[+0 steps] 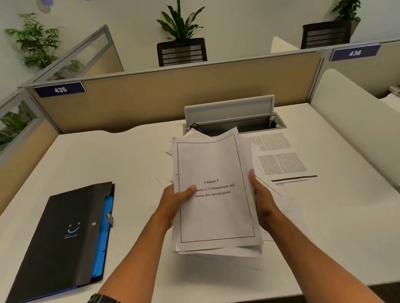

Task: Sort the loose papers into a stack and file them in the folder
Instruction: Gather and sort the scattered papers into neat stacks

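Two hands clamp paper stack (pixel 215 202): your left hand (pixel 176 203) and right hand (pixel 261 202) fingers pinching long edges. Folder (pixel 66 236) lies closed on counter (pixel 334 227), left-hand side, nearer left.

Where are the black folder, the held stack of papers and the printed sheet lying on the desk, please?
black folder (pixel 67 231), head view, middle of its closed front cover.
stack of papers (pixel 216 197), head view, top title page.
printed sheet (pixel 279 157), head view, its text columns.
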A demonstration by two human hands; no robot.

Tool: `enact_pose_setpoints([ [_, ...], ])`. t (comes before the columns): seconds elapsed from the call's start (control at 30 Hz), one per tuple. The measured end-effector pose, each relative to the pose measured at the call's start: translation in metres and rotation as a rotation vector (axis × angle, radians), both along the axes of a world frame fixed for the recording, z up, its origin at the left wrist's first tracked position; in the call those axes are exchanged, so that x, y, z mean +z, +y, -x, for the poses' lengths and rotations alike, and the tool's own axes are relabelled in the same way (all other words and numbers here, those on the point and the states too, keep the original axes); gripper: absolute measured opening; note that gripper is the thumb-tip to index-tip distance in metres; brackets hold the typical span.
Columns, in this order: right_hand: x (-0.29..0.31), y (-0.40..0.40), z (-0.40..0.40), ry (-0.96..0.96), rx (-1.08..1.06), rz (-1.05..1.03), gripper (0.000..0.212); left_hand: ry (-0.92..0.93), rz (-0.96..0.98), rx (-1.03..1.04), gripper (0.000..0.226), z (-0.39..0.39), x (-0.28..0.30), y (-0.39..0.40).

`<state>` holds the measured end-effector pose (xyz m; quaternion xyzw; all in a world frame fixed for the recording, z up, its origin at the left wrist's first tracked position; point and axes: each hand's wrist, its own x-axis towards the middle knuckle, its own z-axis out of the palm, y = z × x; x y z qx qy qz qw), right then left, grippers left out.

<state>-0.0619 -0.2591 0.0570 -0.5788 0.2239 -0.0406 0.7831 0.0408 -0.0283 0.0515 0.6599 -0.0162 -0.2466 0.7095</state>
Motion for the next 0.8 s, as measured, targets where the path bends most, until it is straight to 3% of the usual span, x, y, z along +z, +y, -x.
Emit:
enact_pose_setpoints([
  [0.03, 0.001, 0.001, 0.001, -0.036, -0.006, -0.050, 0.061, 0.006, 0.014, 0.020, 0.054, 0.001, 0.000, -0.001],
  [0.1, 0.002, 0.003, 0.003, -0.109, 0.029, -0.042, 0.064, 0.054, 0.075, 0.014, 0.059, 0.002, -0.003, 0.000],
  [0.2, -0.003, 0.005, 0.007, -0.141, 0.088, 0.116, 0.054, 0.115, 0.066, -0.073, 0.065, 0.005, -0.006, 0.003],
  [0.3, -0.009, 0.004, 0.010, -0.136, 0.118, 0.170, 0.048, 0.058, -0.003, -0.126, 0.060, 0.006, -0.009, 0.006],
  [0.37, -0.012, 0.000, 0.013, -0.091, 0.110, 0.241, 0.031, 0.024, -0.043, -0.090, 0.057, 0.005, -0.010, 0.008],
  [0.47, -0.024, -0.018, 0.018, 0.130, -0.059, 0.545, 0.037, 0.009, -0.080, -0.041, 0.055, 0.003, -0.016, 0.011],
  [0.53, -0.036, -0.035, 0.028, 0.448, -0.162, 0.889, 0.048, 0.012, -0.112, -0.009, 0.047, 0.003, -0.022, 0.012],
  [0.6, -0.048, -0.050, 0.041, 0.763, -0.167, 1.102, 0.072, 0.024, -0.134, 0.020, 0.038, 0.004, -0.030, 0.015],
  [0.67, -0.055, -0.058, 0.054, 0.932, -0.144, 1.173, 0.086, 0.036, -0.159, 0.032, 0.036, 0.005, -0.038, 0.018],
  [0.8, -0.063, -0.066, 0.067, 1.040, -0.127, 1.155, 0.104, 0.068, -0.188, 0.056, 0.045, 0.009, -0.054, 0.023],
])
